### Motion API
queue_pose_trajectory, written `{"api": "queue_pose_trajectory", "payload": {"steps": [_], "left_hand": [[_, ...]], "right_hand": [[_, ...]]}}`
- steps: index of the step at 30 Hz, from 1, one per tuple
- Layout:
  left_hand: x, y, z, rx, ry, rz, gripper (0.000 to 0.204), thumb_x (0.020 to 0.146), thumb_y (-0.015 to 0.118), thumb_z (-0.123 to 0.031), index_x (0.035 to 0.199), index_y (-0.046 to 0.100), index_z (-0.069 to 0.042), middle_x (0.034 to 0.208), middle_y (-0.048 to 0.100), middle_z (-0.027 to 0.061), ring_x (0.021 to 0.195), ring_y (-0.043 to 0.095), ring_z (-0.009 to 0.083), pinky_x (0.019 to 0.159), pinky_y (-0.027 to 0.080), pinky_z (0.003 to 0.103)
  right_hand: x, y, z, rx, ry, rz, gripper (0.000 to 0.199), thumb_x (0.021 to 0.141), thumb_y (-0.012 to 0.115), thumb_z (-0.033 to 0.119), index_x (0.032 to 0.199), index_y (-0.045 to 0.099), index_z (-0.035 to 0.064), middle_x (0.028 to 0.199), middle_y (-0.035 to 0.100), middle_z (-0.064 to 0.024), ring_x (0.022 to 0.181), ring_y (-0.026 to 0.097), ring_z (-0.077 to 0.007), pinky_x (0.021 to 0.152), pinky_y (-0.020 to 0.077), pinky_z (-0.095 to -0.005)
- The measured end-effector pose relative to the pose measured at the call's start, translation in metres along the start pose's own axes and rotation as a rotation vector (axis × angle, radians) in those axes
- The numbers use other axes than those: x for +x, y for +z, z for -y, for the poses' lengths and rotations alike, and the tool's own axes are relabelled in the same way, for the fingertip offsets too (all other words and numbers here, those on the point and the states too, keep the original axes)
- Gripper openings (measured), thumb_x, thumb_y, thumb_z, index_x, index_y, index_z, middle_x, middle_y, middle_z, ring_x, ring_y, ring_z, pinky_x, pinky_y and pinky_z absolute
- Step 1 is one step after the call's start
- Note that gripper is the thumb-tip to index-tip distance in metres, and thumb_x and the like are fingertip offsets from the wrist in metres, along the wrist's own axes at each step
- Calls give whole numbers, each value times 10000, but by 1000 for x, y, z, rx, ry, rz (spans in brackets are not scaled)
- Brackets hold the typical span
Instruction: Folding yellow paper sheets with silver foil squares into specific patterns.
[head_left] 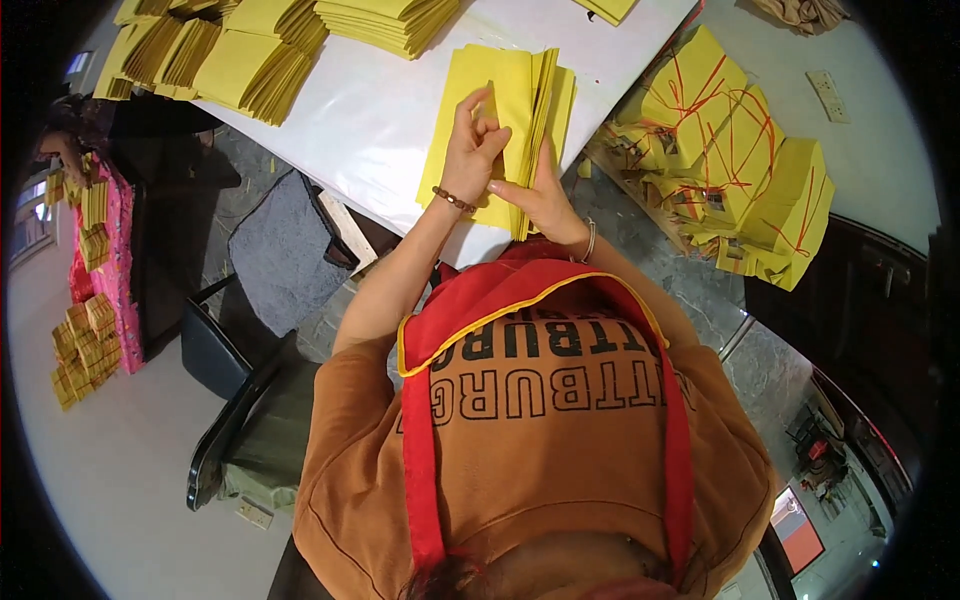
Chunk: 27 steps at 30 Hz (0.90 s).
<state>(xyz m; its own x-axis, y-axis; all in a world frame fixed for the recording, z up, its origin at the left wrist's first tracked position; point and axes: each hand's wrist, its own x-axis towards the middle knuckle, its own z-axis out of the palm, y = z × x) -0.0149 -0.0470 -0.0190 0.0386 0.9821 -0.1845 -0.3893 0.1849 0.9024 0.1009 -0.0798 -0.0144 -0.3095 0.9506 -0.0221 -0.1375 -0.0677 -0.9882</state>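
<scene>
A stack of folded yellow paper sheets (510,68) lies at the near edge of the white-covered table, part of it raised on edge. My right hand (545,205) grips the raised sheets from the right, its thumb across their near end and its fingers behind them. Over the flat yellow sheet to the left is my left hand (474,152), wearing a beaded bracelet. Its index finger points away from me, the thumb stands apart, and the other fingers are loosely bent. Nothing shows between those fingers.
More yellow paper stacks (250,75) fill the far left of the white table (335,125). To the right stand yellow bundles with red cords (730,150). A chair (215,345) and a grey cloth (285,250) are at left, beyond them a pink-covered table (117,260) with yellow bundles.
</scene>
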Motion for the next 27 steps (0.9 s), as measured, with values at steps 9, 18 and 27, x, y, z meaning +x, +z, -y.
{"api": "queue_pose_trajectory", "payload": {"steps": [9,18,27], "left_hand": [[13,-8,-3,352,70,201,343,814,651,-217,1105,585,-49,622,378,-64,548,351,35,473,291,191],[13,-11,0,277,-44,187,375,810,658,-240,1104,574,-22,618,380,-61,551,352,39,465,296,206],[11,-15,6,261,122,91,348,846,589,-184,1156,553,-29,810,540,28,623,452,65,521,372,200]], "right_hand": [[0,-4,-7,-113,28,35,961,743,664,108,1377,-49,-6,1361,204,-175,1271,247,-235,1031,264,-329],[1,-2,-4,53,39,25,978,728,686,117,1379,-35,2,1361,190,-166,1273,240,-236,1028,272,-336],[0,0,0,65,37,36,965,742,669,83,1383,-49,16,1359,209,-153,1267,254,-228,1025,279,-334]]}}
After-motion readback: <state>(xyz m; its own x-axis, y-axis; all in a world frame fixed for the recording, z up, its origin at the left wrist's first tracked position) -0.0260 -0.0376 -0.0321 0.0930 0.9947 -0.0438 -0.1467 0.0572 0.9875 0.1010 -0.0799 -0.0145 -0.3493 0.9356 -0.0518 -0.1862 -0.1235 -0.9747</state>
